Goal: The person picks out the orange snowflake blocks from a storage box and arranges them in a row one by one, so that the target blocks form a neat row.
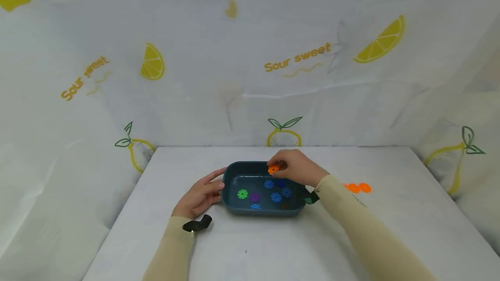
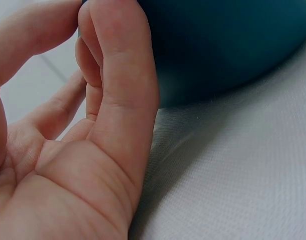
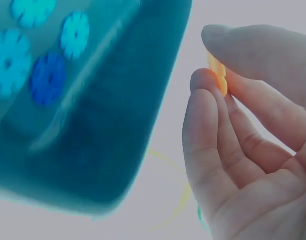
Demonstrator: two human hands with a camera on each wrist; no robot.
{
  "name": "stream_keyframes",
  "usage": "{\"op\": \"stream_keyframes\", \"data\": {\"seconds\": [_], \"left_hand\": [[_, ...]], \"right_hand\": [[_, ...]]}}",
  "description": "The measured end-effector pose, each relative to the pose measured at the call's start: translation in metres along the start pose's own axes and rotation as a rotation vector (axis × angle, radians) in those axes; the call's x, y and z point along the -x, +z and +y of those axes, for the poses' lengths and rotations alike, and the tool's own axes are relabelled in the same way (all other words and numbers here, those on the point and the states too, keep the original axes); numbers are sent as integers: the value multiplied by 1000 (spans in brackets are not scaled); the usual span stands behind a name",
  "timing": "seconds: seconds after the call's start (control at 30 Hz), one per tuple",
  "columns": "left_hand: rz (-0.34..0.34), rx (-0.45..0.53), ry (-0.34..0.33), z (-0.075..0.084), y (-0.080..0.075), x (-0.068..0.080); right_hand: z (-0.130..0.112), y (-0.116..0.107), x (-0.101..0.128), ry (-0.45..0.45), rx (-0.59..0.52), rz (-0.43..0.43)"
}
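Fingertips (image 3: 205, 82) pinch orange disc (image 3: 218, 75) above tray (image 1: 230, 172).

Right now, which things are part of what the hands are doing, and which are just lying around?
Part of it:
- right hand, pinching an orange flower disc over the tray
- left hand, touching the tray's side
- dark blue tray
- blue, green and purple discs in the tray

Lying around:
- two orange discs on the table
- lemon-print cloth behind

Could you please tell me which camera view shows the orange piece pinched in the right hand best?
The right wrist view: the orange piece appears close up, pinched between thumb and fingertips of the right hand. The head view shows only a small orange spot; the left wrist view misses it.
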State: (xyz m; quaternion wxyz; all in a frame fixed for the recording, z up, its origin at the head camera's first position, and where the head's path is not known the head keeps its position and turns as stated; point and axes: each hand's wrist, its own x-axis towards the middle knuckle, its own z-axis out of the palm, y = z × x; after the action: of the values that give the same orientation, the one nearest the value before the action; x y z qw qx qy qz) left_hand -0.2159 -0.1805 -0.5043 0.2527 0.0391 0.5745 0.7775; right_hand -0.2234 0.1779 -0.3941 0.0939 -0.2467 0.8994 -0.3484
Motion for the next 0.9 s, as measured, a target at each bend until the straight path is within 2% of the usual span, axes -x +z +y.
{"op": "stream_keyframes", "data": {"seconds": [0.2, 0.4, 0.63, 0.9], "left_hand": [[0, 12, -6, -3, -2, 0], [0, 18, -6, -4, -1, 0], [-6, 21, -7, -5, -3, -2], [13, 13, -15, -2, -1, -1]], "right_hand": [[30, -17, 33, 68, -44, 133], [69, -30, 69, 134, -4, 244], [105, -47, 107, 243, 17, 288], [136, -62, 143, 321, 64, 322]]}}
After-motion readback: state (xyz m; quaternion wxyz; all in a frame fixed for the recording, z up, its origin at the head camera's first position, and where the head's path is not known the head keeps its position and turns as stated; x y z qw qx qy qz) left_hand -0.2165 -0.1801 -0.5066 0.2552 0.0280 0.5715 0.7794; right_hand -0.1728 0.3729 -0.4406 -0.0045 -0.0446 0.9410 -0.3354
